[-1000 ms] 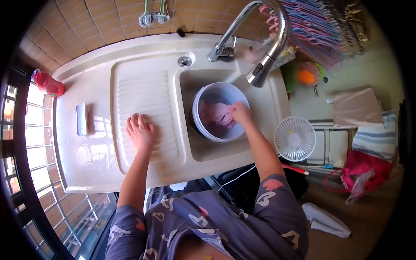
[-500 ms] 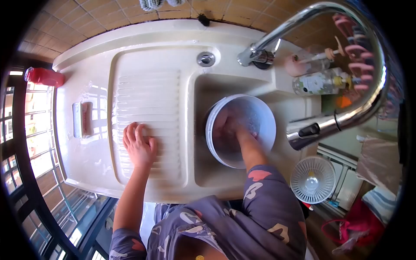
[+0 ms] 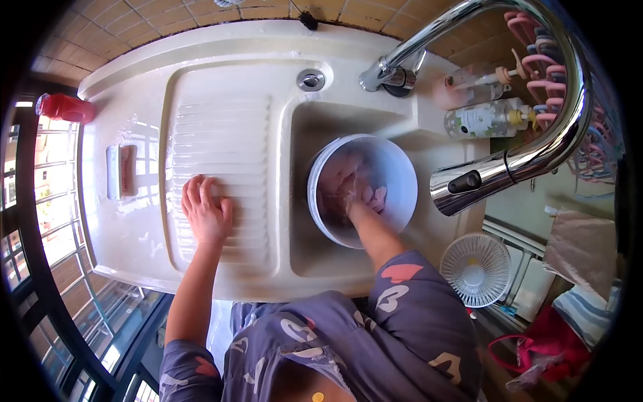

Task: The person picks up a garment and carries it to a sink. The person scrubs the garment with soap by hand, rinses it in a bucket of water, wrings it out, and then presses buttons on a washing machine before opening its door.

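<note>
A white bucket (image 3: 408,191) stands in the sink basin (image 3: 308,261), with cloudy water and a pinkish cloth (image 3: 340,167) inside. Down in that water is my right hand (image 3: 351,198), among the folds of cloth; its fingers are hidden by water and cloth. My left hand (image 3: 207,211) rests on the ribbed drainboard (image 3: 221,134), left of the basin, fingers apart and holding nothing.
The chrome faucet (image 3: 469,184) arches over the right side. Two pump bottles (image 3: 485,120) lie behind it. A soap bar in a dish (image 3: 122,172) and a red bottle (image 3: 65,108) are at the left. A small fan (image 3: 475,269) stands lower right.
My right hand went from holding cloth near the bucket's right rim down into the water. The view shifted closer to the sink. My left hand stayed on the drainboard.
</note>
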Demonstrator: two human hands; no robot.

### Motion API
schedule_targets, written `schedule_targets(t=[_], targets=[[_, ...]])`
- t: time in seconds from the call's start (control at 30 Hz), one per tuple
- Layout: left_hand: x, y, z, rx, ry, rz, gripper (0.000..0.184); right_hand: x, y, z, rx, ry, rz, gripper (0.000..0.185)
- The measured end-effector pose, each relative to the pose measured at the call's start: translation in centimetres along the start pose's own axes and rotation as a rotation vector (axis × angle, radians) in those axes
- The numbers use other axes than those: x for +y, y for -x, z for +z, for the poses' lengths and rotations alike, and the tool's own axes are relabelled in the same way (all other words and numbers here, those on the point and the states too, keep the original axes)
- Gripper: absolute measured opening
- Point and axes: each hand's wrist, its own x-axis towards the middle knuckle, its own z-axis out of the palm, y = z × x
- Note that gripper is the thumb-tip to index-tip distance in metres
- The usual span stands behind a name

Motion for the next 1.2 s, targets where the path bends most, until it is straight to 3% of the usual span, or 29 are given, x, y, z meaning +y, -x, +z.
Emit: schedule_targets(t=[0.07, 0.1, 0.17, 0.3, 0.37, 0.53, 0.63, 0.83, 0.93, 1.03, 1.1, 1.2], targets=[[-0.3, -0.2, 0.1, -0.003, -0.007, 0.006, 0.046, 2.0, 3.3, -2.1, 0.139, -0.47, 0.006, 0.046], [-0.3, -0.1, 0.2, 0.001, -0.006, 0.004, 0.045, 3.1, 4.6, -3.7, 0.15, -0.548, -0.037, 0.046], [-0.2, -0.2, 0.2, 0.005, -0.007, 0.009, 0.045, 4.3, 5.5, -5.3, 0.153, -0.604, -0.06, 0.044], [-0.3, 0.1, 0.1, -0.004, -0.004, 0.014, 0.045, -1.4, 3.7, -1.2, 0.249, -0.541, 0.186, 0.04], [-0.7, -0.1, 0.4, 0.009, -0.013, 0.037, 0.046, -0.9, 3.7, -1.4, 0.241, -0.594, 0.167, 0.038], [-0.7, 0.1, 0.2, 0.023, -0.031, 0.037, 0.047, 6.3, 6.7, -6.3, 0.249, -1.149, -0.183, 0.034], [-0.7, 0.2, 0.1, 0.027, -0.016, 0.04, 0.045, 9.8, 10.8, -10.2, 0.323, -1.467, -0.272, 0.032], [-0.9, 0.4, -0.3, 0.029, 0.027, 0.031, 0.045, 15.6, 21.4, -13.6, 0.411, -1.415, 0.039, 0.027], [-0.9, 0.4, -0.3, 0.04, 0.014, 0.034, 0.045, 17.3, 29.6, -19.3, 0.716, -1.465, -0.003, 0.023], [-1.0, 0.4, -0.2, 0.042, 0.009, 0.038, 0.046, 18.1, 34.6, -23.0, 0.822, -1.651, 0.114, 0.019], [-1.0, 0.5, -0.4, 0.028, 0.007, 0.028, 0.047, 18.5, 35.8, -23.2, 1.104, -1.579, 0.04, 0.02], [-0.9, 0.4, -0.3, 0.025, 0.004, 0.02, 0.046, 18.0, 34.4, -21.0, 1.006, -1.68, 0.098, 0.021]])
